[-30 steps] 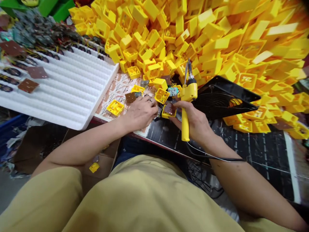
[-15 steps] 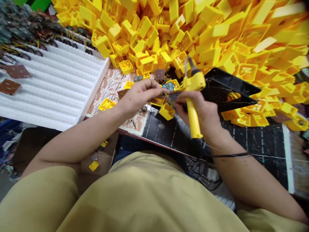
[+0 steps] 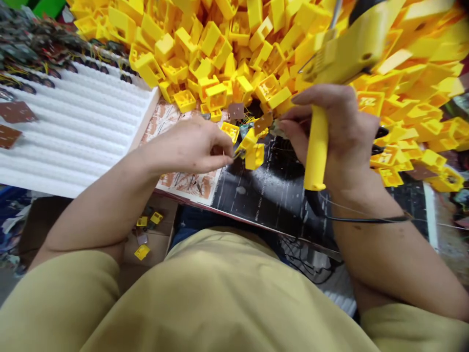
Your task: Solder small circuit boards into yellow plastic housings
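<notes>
My right hand [image 3: 337,132] is closed round a yellow soldering iron [image 3: 322,98], whose handle points down and whose blurred head rises to the upper right; its black cord runs off to the right. The fingertips of that hand also pinch a small brown circuit board [image 3: 263,123]. My left hand [image 3: 190,146] is closed in a pinch on thin wires beside a small yellow plastic housing [image 3: 254,152], which hangs between both hands just above the dark mat [image 3: 271,195].
A huge heap of yellow plastic housings [image 3: 227,44] fills the back and right. A white ribbed foam tray [image 3: 80,132] with brown boards and dark parts lies at left. Printed sheets [image 3: 183,181] cover the bench edge. A cardboard box [image 3: 146,239] with small parts sits below.
Both hands rose from the bench toward me. The soldering iron swung up and right, its head now close to the camera. The yellow housing lifted off the mat with the wires.
</notes>
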Tool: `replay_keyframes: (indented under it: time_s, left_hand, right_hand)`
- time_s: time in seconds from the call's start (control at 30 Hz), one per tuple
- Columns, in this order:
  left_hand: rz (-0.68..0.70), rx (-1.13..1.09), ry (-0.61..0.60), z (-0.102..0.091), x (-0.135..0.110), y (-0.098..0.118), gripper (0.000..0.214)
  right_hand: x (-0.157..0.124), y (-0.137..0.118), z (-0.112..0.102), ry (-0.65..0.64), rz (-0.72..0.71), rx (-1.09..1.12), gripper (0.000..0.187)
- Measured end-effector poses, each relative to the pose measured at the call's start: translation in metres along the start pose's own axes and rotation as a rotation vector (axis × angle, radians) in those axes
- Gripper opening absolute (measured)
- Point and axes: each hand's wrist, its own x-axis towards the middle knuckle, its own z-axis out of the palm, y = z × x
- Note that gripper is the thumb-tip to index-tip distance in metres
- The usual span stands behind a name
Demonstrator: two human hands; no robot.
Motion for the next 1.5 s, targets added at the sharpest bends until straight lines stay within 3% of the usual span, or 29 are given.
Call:
replay_keyframes:
  time_s: [0.03,0.07,0.2,0.27,0.37,0.53,0.7,0.8,0.9,1.0,1.13,1.37,1.43,1.5]
  left_hand:
    - [0.005,-0.022,-0.069,-0.001,-0.001,0.000,0.023]
    - [-0.018,-0.061,-0.052,-0.001,-0.001,-0.001,0.028]
    - [-0.210,-0.235,0.289,0.011,0.017,-0.012,0.038]
    - [-0.220,-0.370,0.205,0.022,0.031,-0.021,0.040]
    - [-0.208,-0.562,-0.064,0.037,0.045,-0.027,0.037]
    - [-0.256,-0.765,-0.293,0.048,0.046,-0.017,0.024]
    - [-0.313,-1.304,-0.328,0.055,0.036,-0.007,0.020]
    - [-0.368,-1.540,-0.244,0.056,0.033,-0.002,0.023]
    - [-0.494,-1.581,-0.092,0.055,0.033,0.002,0.022]
    - [-0.605,-1.554,0.016,0.057,0.034,0.006,0.019]
    - [-0.577,-1.590,0.153,0.064,0.031,0.005,0.023]
    - [-0.502,-1.611,-0.094,0.073,0.021,0.000,0.050]
    - [-0.471,-1.579,-0.058,0.075,0.019,0.002,0.052]
    - [-0.426,-1.520,0.061,0.075,0.015,0.002,0.050]
  right_hand:
    - [-0.001,-0.001,0.000,-0.003,-0.013,0.019,0.031]
    - [-0.001,-0.003,0.001,-0.011,-0.040,0.033,0.031]
    - [-0.002,-0.010,0.004,0.007,-0.135,0.104,0.041]
    - [-0.003,-0.015,0.006,0.020,-0.159,0.111,0.042]
    - [-0.005,-0.020,0.007,0.044,-0.193,0.115,0.042]
    - [-0.010,-0.020,0.002,0.063,-0.192,0.130,0.042]
    - [-0.013,-0.026,-0.006,0.121,-0.144,0.100,0.046]
    - [-0.013,-0.032,-0.008,0.124,-0.100,0.107,0.038]
    - [-0.016,-0.034,-0.007,0.139,-0.121,0.166,0.032]
    - [-0.022,-0.033,-0.005,0.142,-0.156,0.182,0.041]
    - [-0.030,-0.030,-0.002,0.181,-0.181,0.091,0.047]
    - [-0.030,-0.031,0.000,0.181,-0.172,0.090,0.045]
    - [-0.031,-0.034,0.001,0.177,-0.169,0.087,0.044]
    - [-0.035,-0.035,0.001,0.192,-0.163,0.063,0.044]
